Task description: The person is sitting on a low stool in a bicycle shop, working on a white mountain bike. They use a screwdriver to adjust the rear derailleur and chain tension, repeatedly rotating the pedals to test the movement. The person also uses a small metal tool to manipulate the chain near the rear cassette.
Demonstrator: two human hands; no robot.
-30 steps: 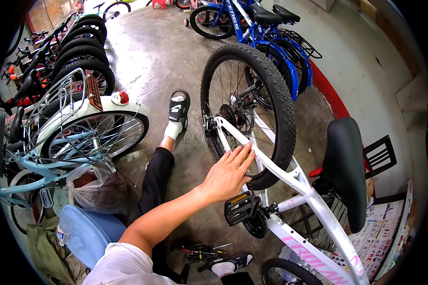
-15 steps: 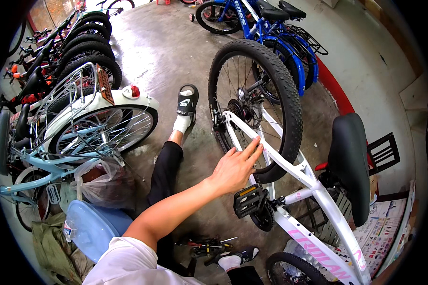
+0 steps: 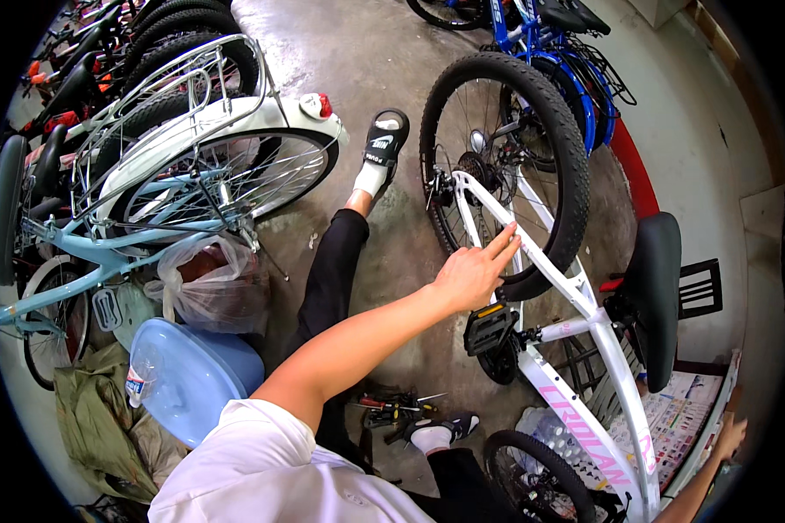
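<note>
My left hand [image 3: 475, 270] lies on the white rear frame tube [image 3: 532, 251] of a bicycle resting on its side, fingers stretched out, beside its large rear wheel [image 3: 576, 148]. A black pedal [image 3: 488, 327], crank, black saddle [image 3: 654, 288] and pink-lettered main tube [image 3: 576, 427] are near it. My right hand [image 3: 731, 434] shows small at the far right rim, by a printed board [image 3: 672, 410], fingers curled; what it holds, if anything, I cannot make out. My legs are stretched out on the floor in black trousers and sandals.
At left are a pale blue bicycle [image 3: 87, 244], a row of black-tyred bicycles, a plastic bag [image 3: 214, 288], a blue lidded tub [image 3: 192, 375] and green cloth [image 3: 92, 418]. Hand tools [image 3: 392, 405] lie on the floor between my legs. Blue bicycles [image 3: 589, 105] stand behind the white one.
The view has shifted, with the scene sliding down at left and up at top. My right hand has come into view at the far right. My left hand stays on the frame tube.
</note>
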